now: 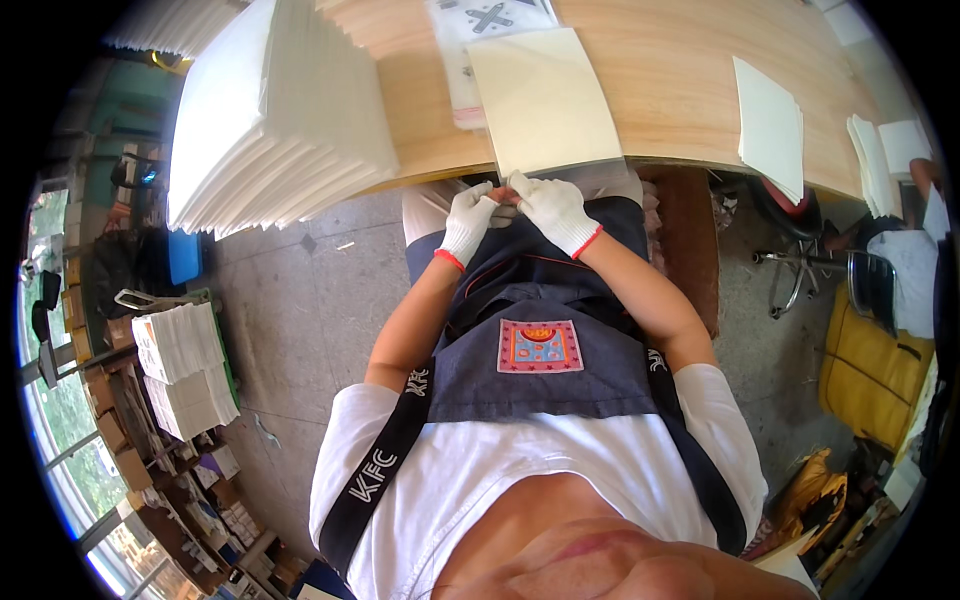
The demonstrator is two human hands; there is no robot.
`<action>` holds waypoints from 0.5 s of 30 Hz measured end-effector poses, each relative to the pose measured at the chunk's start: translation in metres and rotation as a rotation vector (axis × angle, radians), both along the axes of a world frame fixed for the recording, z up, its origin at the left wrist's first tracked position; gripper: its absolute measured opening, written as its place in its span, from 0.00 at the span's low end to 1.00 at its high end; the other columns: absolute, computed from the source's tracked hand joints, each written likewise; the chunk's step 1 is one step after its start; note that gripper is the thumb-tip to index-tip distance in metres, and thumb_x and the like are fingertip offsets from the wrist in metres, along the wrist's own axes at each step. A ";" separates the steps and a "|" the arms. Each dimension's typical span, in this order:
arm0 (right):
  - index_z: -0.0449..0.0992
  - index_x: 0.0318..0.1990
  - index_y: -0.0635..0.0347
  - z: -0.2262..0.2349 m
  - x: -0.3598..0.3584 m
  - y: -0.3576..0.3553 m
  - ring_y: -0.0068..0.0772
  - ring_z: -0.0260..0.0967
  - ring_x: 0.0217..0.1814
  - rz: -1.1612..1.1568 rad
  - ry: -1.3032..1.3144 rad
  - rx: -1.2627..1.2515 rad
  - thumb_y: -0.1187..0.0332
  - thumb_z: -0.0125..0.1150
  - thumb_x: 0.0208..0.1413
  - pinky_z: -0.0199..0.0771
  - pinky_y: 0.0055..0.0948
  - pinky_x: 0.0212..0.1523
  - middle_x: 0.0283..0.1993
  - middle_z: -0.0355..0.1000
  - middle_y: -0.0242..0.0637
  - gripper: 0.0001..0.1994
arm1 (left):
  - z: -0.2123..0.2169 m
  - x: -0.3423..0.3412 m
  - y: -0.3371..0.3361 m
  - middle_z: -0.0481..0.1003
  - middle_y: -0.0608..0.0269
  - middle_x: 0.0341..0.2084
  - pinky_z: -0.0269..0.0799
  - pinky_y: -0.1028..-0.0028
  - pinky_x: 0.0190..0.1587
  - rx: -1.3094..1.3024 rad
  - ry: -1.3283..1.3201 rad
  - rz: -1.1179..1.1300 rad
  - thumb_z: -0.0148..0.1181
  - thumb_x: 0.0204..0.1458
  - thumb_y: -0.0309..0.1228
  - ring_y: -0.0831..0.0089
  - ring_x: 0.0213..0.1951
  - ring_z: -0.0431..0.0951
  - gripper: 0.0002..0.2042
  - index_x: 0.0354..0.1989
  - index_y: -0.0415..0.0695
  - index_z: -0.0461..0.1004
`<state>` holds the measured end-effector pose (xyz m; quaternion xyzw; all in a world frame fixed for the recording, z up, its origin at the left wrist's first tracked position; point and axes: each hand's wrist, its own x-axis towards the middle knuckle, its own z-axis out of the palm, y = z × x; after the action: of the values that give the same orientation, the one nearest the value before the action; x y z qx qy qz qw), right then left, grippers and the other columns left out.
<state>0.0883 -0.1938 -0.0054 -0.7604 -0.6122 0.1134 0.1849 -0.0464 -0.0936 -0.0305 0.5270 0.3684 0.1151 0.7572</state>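
A cream sheet or pad (540, 95) lies at the table's near edge, and a clear plastic bag (602, 173) sticks out past its near end. Both my hands wear white knit gloves with red cuffs, with bare fingertips showing. My left hand (470, 218) and my right hand (553, 207) meet at the bag's near left corner, fingers pinched together on the bag's edge. What exactly lies between the fingertips is too small to see. Under the cream sheet's far left side are clear printed plastic bags (463, 75) with a grey pencil design.
A tall stack of white paper (290, 130) stands on the table (670, 90) at left. White sheets (770, 125) overhang the near edge at right, with another stack (873, 165) beyond. Below are a wheeled chair (800, 262), a paper pile (185, 365) and a co-worker's arm (925, 175).
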 end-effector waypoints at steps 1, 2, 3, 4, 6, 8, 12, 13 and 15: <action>0.64 0.37 0.52 0.003 0.000 0.001 0.43 0.71 0.27 0.023 -0.044 -0.036 0.61 0.50 0.53 0.68 0.40 0.25 0.28 0.73 0.38 0.08 | -0.001 0.000 0.001 0.75 0.60 0.31 0.74 0.77 0.31 0.001 -0.005 -0.007 0.50 0.56 0.35 0.74 0.30 0.77 0.11 0.37 0.38 0.70; 0.65 0.36 0.53 0.003 0.004 -0.001 0.42 0.71 0.26 0.061 0.117 0.013 0.62 0.50 0.53 0.68 0.39 0.25 0.27 0.73 0.38 0.08 | -0.001 0.000 0.001 0.75 0.60 0.31 0.74 0.77 0.31 0.002 -0.011 -0.015 0.50 0.56 0.34 0.74 0.30 0.77 0.11 0.37 0.37 0.70; 0.66 0.35 0.54 0.002 0.010 -0.007 0.40 0.72 0.25 0.097 0.277 0.063 0.63 0.50 0.53 0.69 0.38 0.24 0.27 0.73 0.37 0.07 | -0.002 0.000 0.002 0.75 0.60 0.31 0.74 0.77 0.31 0.004 -0.016 -0.025 0.50 0.56 0.34 0.74 0.30 0.76 0.11 0.37 0.37 0.70; 0.66 0.34 0.54 0.002 0.018 -0.014 0.39 0.72 0.25 0.136 0.435 0.113 0.64 0.50 0.52 0.69 0.37 0.24 0.26 0.73 0.37 0.07 | -0.001 0.000 -0.001 0.75 0.60 0.30 0.74 0.77 0.31 -0.010 -0.010 0.010 0.50 0.56 0.34 0.74 0.29 0.76 0.11 0.37 0.37 0.70; 0.69 0.33 0.60 0.005 0.044 -0.045 0.26 0.69 0.24 -0.346 1.398 0.313 0.68 0.50 0.48 0.69 0.25 0.25 0.26 0.70 0.36 0.07 | 0.001 -0.001 -0.007 0.75 0.60 0.30 0.74 0.77 0.31 -0.036 -0.003 0.086 0.50 0.56 0.33 0.74 0.28 0.76 0.11 0.36 0.37 0.71; 0.65 0.32 0.58 0.000 0.111 -0.093 0.22 0.64 0.28 -0.675 1.232 0.823 0.76 0.47 0.52 0.65 0.20 0.27 0.28 0.67 0.34 0.02 | 0.003 -0.009 -0.004 0.75 0.59 0.30 0.74 0.77 0.31 0.055 0.021 0.042 0.50 0.56 0.33 0.74 0.27 0.76 0.10 0.35 0.37 0.71; 0.65 0.32 0.55 -0.021 0.151 -0.162 0.15 0.60 0.18 -0.924 0.931 0.758 0.70 0.51 0.57 0.62 0.16 0.18 0.24 0.67 0.31 0.03 | -0.006 -0.017 0.004 0.76 0.56 0.32 0.74 0.77 0.32 0.028 0.030 -0.025 0.50 0.56 0.35 0.75 0.28 0.76 0.12 0.35 0.36 0.71; 0.65 0.33 0.57 -0.012 0.134 -0.152 0.19 0.62 0.22 -0.812 1.021 0.632 0.80 0.44 0.52 0.64 0.18 0.18 0.28 0.68 0.33 0.06 | -0.010 -0.018 0.002 0.76 0.56 0.32 0.74 0.77 0.32 -0.008 0.026 -0.030 0.50 0.56 0.35 0.75 0.28 0.76 0.13 0.35 0.35 0.71; 0.70 0.39 0.58 0.017 0.089 -0.116 0.17 0.66 0.25 -0.668 1.073 0.330 0.80 0.43 0.50 0.66 0.16 0.22 0.29 0.67 0.30 0.11 | -0.001 -0.018 0.000 0.76 0.56 0.31 0.74 0.78 0.31 -0.021 0.018 -0.016 0.50 0.56 0.35 0.75 0.27 0.76 0.12 0.34 0.36 0.71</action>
<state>0.1768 -0.3100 0.0112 -0.7090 -0.1751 0.3184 0.6044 -0.0641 -0.0934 -0.0314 0.5230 0.3721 0.1005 0.7602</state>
